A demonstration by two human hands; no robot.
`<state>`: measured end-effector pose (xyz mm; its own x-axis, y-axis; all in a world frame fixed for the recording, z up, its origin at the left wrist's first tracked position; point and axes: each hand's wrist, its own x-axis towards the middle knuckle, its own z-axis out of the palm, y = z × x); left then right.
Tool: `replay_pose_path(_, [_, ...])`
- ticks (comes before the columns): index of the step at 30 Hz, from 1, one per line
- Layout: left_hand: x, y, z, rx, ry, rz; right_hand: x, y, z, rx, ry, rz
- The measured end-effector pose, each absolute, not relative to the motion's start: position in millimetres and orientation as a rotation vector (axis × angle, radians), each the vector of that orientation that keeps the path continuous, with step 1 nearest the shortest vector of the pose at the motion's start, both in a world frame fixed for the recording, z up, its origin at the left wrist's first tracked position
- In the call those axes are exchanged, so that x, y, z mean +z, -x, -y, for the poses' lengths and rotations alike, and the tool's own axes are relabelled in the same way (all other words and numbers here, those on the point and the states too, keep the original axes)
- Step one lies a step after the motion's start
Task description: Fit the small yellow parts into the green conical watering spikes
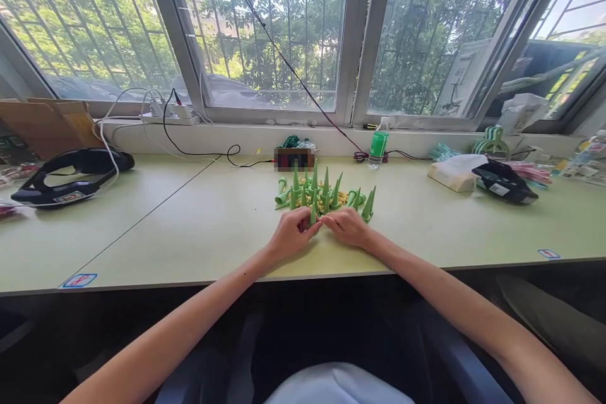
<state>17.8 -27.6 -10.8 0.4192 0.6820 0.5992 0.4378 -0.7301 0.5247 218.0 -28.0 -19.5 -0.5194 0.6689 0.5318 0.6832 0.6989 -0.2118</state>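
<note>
Several green cones stand upright in a cluster on the table (416, 221), with small yellow pieces among them and some green parts lying at the sides. My left hand (292, 231) is closed around a green cone (313, 214) at the front of the cluster. Its thumb points toward my other hand. Beside it, my right hand (346, 226) is closed in a pinch at the base of that cone; whatever lies between its fingertips is too small to make out. The two hands nearly meet at the fingertips.
Behind the cones are a dark blurred box (294, 159) and a green-labelled bottle (379, 144). A black headset (71, 180) lies at the left. On the right are a tissue box (452, 175) and a black strapped item (505, 182). Cables run along the windowsill.
</note>
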Motion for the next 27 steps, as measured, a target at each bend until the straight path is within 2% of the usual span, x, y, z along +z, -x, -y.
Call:
replay_pose_path(12, [-15, -17, 28, 1.097, -2.385, -1.288, -17, -223, 28, -0.191, 1.212, 1.85])
replay_pose_path(27, [-17, -15, 28, 1.092, -2.261, -1.258, 1, -232, 34, -0.222, 1.241, 1.931])
